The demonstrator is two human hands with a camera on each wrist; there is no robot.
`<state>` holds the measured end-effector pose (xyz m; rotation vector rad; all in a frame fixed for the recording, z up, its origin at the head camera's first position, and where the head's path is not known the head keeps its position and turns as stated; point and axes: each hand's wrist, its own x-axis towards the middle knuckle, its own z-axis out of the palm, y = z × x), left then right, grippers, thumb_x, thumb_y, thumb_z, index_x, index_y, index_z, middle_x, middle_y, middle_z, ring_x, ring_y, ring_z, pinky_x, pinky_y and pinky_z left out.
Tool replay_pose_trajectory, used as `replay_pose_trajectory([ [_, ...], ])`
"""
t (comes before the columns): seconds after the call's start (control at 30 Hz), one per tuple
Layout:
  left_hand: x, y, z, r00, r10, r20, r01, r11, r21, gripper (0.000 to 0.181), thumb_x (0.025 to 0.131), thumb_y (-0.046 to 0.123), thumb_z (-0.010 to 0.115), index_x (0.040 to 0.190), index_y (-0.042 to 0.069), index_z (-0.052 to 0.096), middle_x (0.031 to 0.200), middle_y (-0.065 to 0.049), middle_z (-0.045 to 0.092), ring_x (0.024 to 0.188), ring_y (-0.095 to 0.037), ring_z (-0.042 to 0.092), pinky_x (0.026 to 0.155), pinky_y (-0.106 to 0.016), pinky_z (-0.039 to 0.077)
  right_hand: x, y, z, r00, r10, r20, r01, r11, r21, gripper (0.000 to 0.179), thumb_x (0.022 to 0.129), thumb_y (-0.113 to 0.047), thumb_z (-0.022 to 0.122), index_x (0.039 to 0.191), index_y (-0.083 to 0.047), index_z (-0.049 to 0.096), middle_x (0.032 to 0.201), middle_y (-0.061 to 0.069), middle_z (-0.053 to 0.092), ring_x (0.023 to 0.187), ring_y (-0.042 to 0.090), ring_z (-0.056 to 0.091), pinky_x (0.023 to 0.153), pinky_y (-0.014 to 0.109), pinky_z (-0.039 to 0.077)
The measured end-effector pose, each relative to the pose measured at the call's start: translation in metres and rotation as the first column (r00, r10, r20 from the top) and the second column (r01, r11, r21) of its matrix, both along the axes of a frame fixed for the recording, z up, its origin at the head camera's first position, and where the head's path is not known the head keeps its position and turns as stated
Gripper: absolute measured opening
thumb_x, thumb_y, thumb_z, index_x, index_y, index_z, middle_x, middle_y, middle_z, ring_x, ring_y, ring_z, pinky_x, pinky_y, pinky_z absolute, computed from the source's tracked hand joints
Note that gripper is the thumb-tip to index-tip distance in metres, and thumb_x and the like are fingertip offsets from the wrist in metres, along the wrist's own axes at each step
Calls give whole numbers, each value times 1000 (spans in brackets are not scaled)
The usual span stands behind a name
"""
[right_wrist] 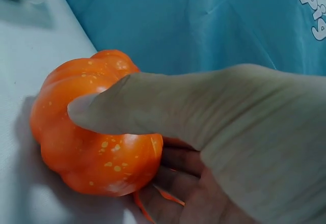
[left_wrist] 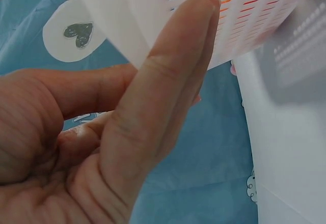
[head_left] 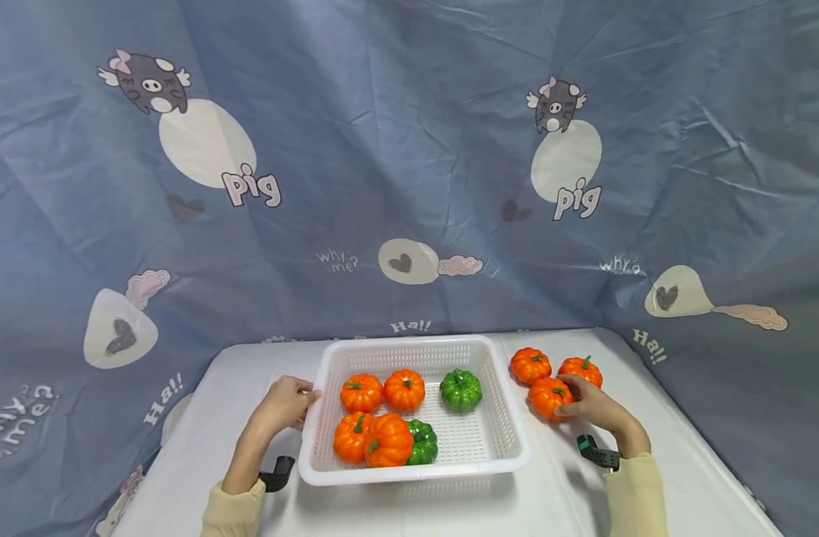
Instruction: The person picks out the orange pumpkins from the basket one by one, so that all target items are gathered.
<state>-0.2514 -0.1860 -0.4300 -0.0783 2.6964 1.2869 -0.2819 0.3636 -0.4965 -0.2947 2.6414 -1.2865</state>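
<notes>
The right hand [head_left: 596, 406] grips a glossy orange pumpkin [head_left: 547, 400], whose smooth skin could slip, knocking neighbouring pumpkins [head_left: 530, 365] beyond. Left hand [head_left: 284, 405], fingers straight, touches the perforated basket [head_left: 473, 468]; pushing might slide it.

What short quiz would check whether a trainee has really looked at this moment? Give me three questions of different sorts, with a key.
1. Count: how many green pumpkins lie in the basket?

2. True or false: the right hand is holding a green pumpkin.

3. Multiple choice: what is the left hand touching?
a) A pumpkin
b) The basket
c) The curtain

Key:
1. Two.
2. False; it holds an orange pumpkin outside the basket.
3. b
</notes>
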Motion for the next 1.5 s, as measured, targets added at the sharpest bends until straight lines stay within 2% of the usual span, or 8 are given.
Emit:
replay_pose_trajectory([
  [0.3, -2, 0, 0, 1000, 17, 13, -17, 1000, 0, 36, 95, 9, 57, 122, -15, 57, 82, -15, 70, 65, -19, 69, 55, -32, 60, 1, -5, 6, 1000, -12, 5, 12, 1000, 3, 76, 81, -10, 73, 139, 18, 32, 140, 39, 37, 131, 53, 36, 108, 64, 32],
  [0.5, -1, 0, -3, 1000, 25, 8, -25, 1000, 2, 37, 95, 8, 58, 122, -16, 56, 81, -14, 70, 65, -19, 69, 54, -33, 60, 3, -4, 8, 1000, -11, 13, 11, 1000, 10, 77, 83, -14, 72, 140, 16, 31, 142, 38, 37, 132, 51, 36, 108, 62, 34],
  [0.67, 1, 1, -5, 1000, 28, 0, -28, 1000, 7, 36, 94, 8, 58, 121, -16, 57, 78, -12, 70, 64, -19, 69, 53, -33, 60, 4, -6, 18, 1000, -7, -4, 7, 1000, -19, 78, 86, -15, 70, 143, 16, 27, 147, 36, 32, 136, 49, 33, 111, 60, 33],
  [0.83, 1, 1, -4, 999, 31, -12, -31, 1000, 7, 35, 94, 8, 57, 120, -16, 58, 77, -12, 70, 63, -19, 69, 53, -33, 60, 9, -18, 37, 998, -21, -58, 19, 999, -37, 76, 87, -17, 69, 146, 9, 29, 150, 31, 32, 138, 49, 30, 110, 61, 32],
  [1.1, 2, 1, -5, 999, 28, -21, -27, 999, 33, 35, 94, 6, 57, 120, -18, 57, 79, -13, 70, 65, -21, 70, 53, -34, 60, 20, -49, 62, 974, 38, -225, -52, 997, -59, 72, 85, -18, 73, 142, 6, 36, 146, 30, 39, 133, 52, 35, 109, 63, 32],
  [1.27, 2, 0, -5, 999, 34, -26, -33, 999, 35, 35, 94, 7, 57, 120, -18, 56, 80, -13, 70, 65, -21, 70, 53, -34, 60, 24, -70, 70, 964, 60, -260, -76, 996, -51, 70, 84, -22, 74, 142, -1, 40, 145, 21, 43, 132, 46, 41, 106, 60, 38],
  [1.37, 3, 0, -5, 999, 44, -24, -43, 999, 30, 35, 94, 7, 57, 119, -17, 57, 79, -13, 70, 64, -21, 69, 52, -34, 60, 27, -82, 74, 953, 91, -290, -99, 995, -11, 71, 84, -27, 76, 142, -5, 42, 145, 19, 44, 133, 43, 42, 107, 61, 37],
  [1.5, 3, 2, -4, 999, 39, -37, -37, 998, 44, 33, 94, 7, 58, 117, -17, 59, 77, -13, 69, 63, -21, 69, 52, -34, 60, 31, -99, 81, 955, 122, -270, -129, 992, -8, 74, 83, -27, 77, 145, -10, 40, 148, 15, 42, 136, 40, 40, 109, 57, 37],
])
